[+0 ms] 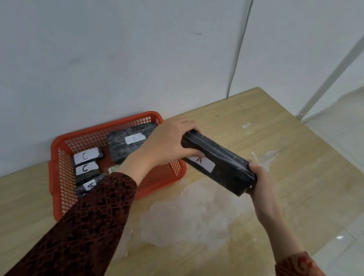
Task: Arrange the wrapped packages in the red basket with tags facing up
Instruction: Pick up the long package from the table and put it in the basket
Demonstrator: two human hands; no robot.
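Note:
A long black wrapped package (pixel 221 166) hangs in the air just right of the red basket (pixel 61 168), its white "A" tag facing me. My left hand (pixel 168 143) grips its far end and my right hand (pixel 260 183) grips its near end. Inside the basket lies a larger dark package (pixel 127 144) with an "A" tag up. Two small packages tagged "C" (pixel 87 156) (pixel 86 169) sit at the left, with another "A" package (pixel 90 186) below them, partly hidden by my left sleeve.
The basket stands on a wooden table (pixel 270 131) against a white wall (pixel 96 45). A sheet of clear plastic wrap (pixel 196 216) lies crumpled on the table under my arms. The table's right edge drops to a glossy floor (pixel 362 129).

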